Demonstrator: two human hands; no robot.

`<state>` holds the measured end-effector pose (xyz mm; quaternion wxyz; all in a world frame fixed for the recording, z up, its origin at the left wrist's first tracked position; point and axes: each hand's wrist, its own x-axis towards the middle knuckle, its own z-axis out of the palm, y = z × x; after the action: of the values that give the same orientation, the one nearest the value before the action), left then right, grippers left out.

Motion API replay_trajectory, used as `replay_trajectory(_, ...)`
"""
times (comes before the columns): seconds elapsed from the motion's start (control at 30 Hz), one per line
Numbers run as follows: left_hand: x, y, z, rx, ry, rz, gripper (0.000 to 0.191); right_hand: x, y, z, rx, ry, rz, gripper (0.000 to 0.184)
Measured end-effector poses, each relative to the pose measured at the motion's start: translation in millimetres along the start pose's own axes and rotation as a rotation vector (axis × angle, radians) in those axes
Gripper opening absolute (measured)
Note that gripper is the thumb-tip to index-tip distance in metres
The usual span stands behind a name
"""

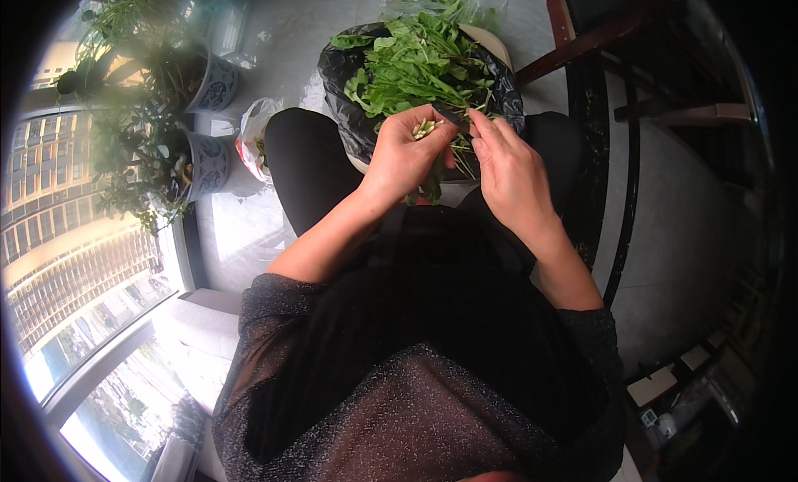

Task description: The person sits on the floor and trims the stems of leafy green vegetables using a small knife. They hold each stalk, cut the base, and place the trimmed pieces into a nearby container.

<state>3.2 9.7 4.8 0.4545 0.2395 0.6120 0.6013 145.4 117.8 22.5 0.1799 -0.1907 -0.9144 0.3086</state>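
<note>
My left hand (408, 148) is closed around a bunch of leafy greens. Pale cut stem ends (426, 128) show above its thumb, and the leaves (431, 188) hang down below the fist. A dark knife blade (450, 117) spans the gap between my hands, close to those stem ends. My right hand (508, 164) pinches the blade's right end, and any handle is hidden by the fingers. Just beyond both hands, a heap of green leafy vegetables (411, 64) lies in a container lined with a black plastic bag (340, 67), between my knees.
A clear plastic bag with greens (464, 5) lies behind the container. To the left are a white plastic bag (252, 136), potted plants in blue-and-white pots (209, 158), and a window (87, 233). Dark wooden furniture (586, 49) stands at the right on the grey tiled floor (293, 39).
</note>
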Motion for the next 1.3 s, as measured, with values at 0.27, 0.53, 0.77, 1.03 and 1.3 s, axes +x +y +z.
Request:
replay_trajectory(0.27,0,-4,1,0.0,0.009,0.034,0.014,-1,9,5,0.009,0.012,-0.018,0.03)
replay_trajectory(0.53,-2,3,1,0.028,0.031,0.048,0.012,-1,23,-7,0.018,0.012,0.064,0.029)
replay_trajectory(0.77,-1,0,2,0.099,0.064,0.101,0.011,-6,5,-5,0.002,-0.035,0.009,0.032)
replay_trajectory(1.03,-3,4,1,0.2,0.073,0.092,0.009,-4,7,-5,-0.024,-0.026,-0.007,0.031)
replay_trajectory(1.3,-1,-3,0,0.275,0.108,0.217,0.012,-4,11,-3,-0.012,-0.031,0.007,0.03)
